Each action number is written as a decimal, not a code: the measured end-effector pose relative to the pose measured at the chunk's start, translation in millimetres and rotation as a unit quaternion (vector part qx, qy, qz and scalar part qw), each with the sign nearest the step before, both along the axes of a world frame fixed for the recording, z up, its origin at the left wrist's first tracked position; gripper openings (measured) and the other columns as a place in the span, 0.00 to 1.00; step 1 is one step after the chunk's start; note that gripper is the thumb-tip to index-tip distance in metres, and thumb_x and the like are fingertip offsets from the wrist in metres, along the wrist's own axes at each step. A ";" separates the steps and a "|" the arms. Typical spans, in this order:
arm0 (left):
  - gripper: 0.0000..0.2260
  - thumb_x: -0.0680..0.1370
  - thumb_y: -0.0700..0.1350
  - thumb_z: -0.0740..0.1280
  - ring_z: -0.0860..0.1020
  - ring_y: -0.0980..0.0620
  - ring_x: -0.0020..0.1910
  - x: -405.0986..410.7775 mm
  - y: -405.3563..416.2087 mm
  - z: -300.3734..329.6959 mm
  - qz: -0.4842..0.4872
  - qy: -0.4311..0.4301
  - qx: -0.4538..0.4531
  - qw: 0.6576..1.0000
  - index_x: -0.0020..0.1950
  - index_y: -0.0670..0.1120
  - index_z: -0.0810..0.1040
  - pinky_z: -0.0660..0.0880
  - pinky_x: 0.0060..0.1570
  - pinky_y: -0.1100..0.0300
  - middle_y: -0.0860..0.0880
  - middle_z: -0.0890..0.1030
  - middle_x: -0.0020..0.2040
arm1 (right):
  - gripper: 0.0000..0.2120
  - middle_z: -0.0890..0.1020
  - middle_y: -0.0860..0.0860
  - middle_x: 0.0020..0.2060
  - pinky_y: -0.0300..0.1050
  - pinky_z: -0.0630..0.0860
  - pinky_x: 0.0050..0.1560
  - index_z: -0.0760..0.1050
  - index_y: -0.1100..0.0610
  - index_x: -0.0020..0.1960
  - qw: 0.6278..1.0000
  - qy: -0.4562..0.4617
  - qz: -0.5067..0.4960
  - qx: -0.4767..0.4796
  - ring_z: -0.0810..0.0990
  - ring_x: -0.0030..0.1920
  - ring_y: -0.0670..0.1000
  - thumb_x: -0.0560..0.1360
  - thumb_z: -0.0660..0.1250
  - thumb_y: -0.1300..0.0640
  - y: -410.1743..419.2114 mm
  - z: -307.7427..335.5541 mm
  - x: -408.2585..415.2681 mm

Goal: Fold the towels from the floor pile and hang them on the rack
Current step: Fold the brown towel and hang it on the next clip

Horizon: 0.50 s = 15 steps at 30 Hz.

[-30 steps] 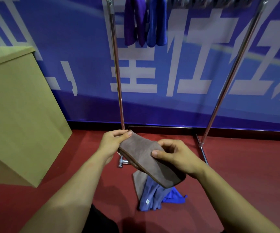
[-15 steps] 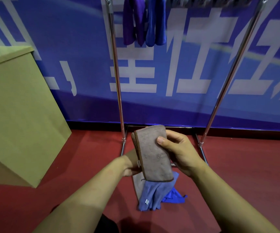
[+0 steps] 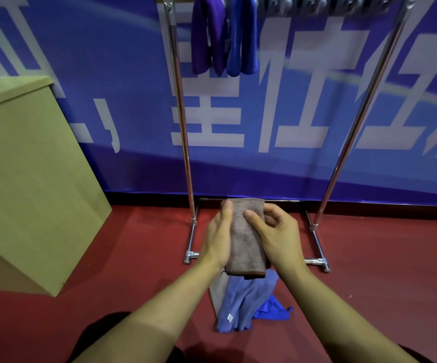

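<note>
A folded grey-brown towel [image 3: 246, 239] is held upright in front of me, low before the metal rack [image 3: 183, 121]. My left hand [image 3: 218, 234] grips its left edge, thumb on the front face. My right hand [image 3: 277, 237] pinches the right edge, thumb in front and fingers behind. On the floor below lies the pile [image 3: 243, 305]: a light blue towel, a darker blue one and a grey one. A purple towel [image 3: 208, 35] and a blue towel [image 3: 242, 35] hang from the rack's top bar.
A tan wooden cabinet [image 3: 28, 179] stands at the left. A blue banner wall [image 3: 290, 127] is right behind the rack. Grey hooks [image 3: 317, 3] line the top bar to the right of the hung towels. The floor is red.
The towel turned from a slanted, flat hold to upright. My left hand slid from under it to its left edge, and both hands now hold it together.
</note>
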State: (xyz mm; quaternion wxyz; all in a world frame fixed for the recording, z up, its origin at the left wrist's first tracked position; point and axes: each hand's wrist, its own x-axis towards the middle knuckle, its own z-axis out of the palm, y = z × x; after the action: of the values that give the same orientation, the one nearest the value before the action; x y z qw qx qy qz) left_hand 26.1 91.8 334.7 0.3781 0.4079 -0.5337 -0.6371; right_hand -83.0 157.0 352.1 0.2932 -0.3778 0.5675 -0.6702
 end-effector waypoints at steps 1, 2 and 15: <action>0.25 0.79 0.68 0.57 0.84 0.53 0.55 -2.8 2.2 -2.0 0.034 -0.034 -0.037 0.998 0.59 0.51 0.83 0.78 0.61 0.50 0.52 0.87 0.53 | 0.04 0.88 0.52 0.44 0.42 0.81 0.48 0.82 0.59 0.52 1.000 0.009 -0.008 0.003 0.87 0.47 0.50 0.76 0.73 0.62 -1.3 -2.5 3.0; 0.25 0.78 0.68 0.58 0.83 0.54 0.55 -4.7 3.1 -3.8 0.066 -0.058 -0.061 0.994 0.60 0.51 0.82 0.77 0.61 0.50 0.52 0.86 0.54 | 0.04 0.88 0.52 0.44 0.44 0.82 0.49 0.82 0.58 0.52 1.000 0.010 -0.011 0.003 0.87 0.47 0.51 0.77 0.73 0.61 -1.6 -3.7 5.8; 0.10 0.84 0.54 0.61 0.81 0.57 0.47 -16.9 9.8 1.4 0.130 -0.095 -0.205 0.966 0.52 0.50 0.78 0.74 0.49 0.58 0.56 0.83 0.44 | 0.12 0.83 0.46 0.36 0.42 0.75 0.41 0.76 0.53 0.46 0.982 0.126 -0.112 0.087 0.80 0.37 0.41 0.81 0.64 0.45 -8.0 -12.4 8.1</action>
State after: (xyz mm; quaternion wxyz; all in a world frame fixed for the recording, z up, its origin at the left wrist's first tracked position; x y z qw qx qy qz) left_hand 9.2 101.6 336.1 0.4807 0.4459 -0.6285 -0.4184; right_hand -74.9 149.0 339.7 0.1743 -0.3659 0.6949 -0.5941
